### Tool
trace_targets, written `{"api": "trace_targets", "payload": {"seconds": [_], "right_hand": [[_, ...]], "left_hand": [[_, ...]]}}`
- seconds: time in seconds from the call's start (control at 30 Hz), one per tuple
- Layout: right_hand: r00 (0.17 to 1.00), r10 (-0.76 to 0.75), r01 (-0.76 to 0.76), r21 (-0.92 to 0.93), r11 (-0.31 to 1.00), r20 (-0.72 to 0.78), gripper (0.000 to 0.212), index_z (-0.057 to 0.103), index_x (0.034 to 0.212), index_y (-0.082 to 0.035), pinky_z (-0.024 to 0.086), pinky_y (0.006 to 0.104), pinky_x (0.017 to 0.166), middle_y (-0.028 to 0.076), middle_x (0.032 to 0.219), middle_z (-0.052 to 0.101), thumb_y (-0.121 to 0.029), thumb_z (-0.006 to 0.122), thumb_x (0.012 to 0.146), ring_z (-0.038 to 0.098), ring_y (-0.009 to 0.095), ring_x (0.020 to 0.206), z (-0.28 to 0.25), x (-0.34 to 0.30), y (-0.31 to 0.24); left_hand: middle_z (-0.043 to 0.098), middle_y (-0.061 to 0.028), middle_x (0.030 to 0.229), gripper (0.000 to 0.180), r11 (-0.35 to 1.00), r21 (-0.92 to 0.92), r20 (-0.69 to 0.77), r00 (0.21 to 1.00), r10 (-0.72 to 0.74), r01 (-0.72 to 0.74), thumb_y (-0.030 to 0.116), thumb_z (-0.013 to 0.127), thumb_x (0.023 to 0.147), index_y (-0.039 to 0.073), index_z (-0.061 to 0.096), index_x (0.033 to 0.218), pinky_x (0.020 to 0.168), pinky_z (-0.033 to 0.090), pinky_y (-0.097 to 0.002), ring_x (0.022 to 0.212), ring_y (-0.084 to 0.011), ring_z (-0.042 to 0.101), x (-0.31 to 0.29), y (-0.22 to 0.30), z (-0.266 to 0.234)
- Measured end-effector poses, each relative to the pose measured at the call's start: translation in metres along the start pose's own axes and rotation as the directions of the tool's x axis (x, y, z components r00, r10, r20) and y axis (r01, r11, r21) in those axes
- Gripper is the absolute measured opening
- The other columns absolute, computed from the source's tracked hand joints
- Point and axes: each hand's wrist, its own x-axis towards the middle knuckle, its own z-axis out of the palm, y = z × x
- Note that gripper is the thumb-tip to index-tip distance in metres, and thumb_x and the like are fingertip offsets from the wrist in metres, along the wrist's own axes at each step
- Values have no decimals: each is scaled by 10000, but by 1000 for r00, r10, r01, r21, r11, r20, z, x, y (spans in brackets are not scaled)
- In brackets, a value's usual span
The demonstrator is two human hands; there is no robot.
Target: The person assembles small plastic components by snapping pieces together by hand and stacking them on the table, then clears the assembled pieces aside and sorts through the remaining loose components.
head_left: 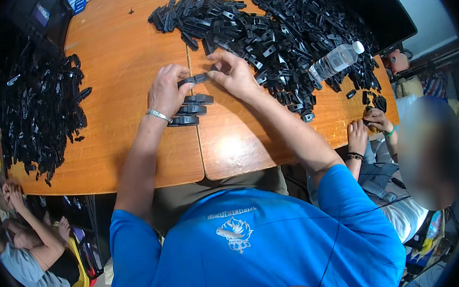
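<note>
A slim black plastic piece [195, 80] is held level between my two hands over the wooden table. My left hand [166, 90] pinches its left end, thumb and fingers closed on it. At the other end, the thumb and fingers of my right hand [235, 78] grip it. A small dark bit shows between those right fingers, too small to name. Just below the held piece, three thicker black plastic pieces [191, 110] with rounded ends lie side by side, close to my left wrist.
A big heap of black plastic parts [264, 38] spreads across the back right, with a clear bottle [336, 61] lying on it. Another dark heap [41, 115] covers the left side. Co-workers' hands [357, 137] are at the right edge and others [12, 195] at the left.
</note>
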Motion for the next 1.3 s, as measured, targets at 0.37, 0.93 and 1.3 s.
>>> {"api": "trace_targets", "payload": {"seconds": [0.37, 0.93, 1.3], "right_hand": [[988, -117, 153, -583, 798, 98, 203, 776, 995, -27, 591, 491, 815, 161, 990, 723, -148, 864, 857, 736, 398, 917, -10, -22, -20], [849, -404, 522, -432, 735, 340, 226, 801, 1036, -63, 606, 479, 730, 114, 1033, 710, -112, 859, 823, 740, 384, 861, 13, 24, -9], [980, -176, 191, -722, 665, 97, 159, 786, 985, -62, 624, 462, 800, 133, 1015, 696, -193, 785, 895, 759, 351, 875, -48, 29, -6]], "left_hand": [[691, -73, 1022, 154, 995, 48, -15, 996, -85, 86, 172, 878, 855, 88, 815, 967, 936, 547, -450, 1071, -309, 656, -12, -11, -4], [666, -99, 947, 194, 999, -33, -78, 997, -5, 3, 29, 891, 805, 12, 752, 939, 771, 552, -393, 846, -283, 656, -4, -16, 9], [691, -62, 1012, 250, 1000, 25, 285, 958, 6, -13, 86, 811, 881, 72, 784, 1129, 883, 577, -393, 1028, -258, 680, 80, 4, 2]]}}
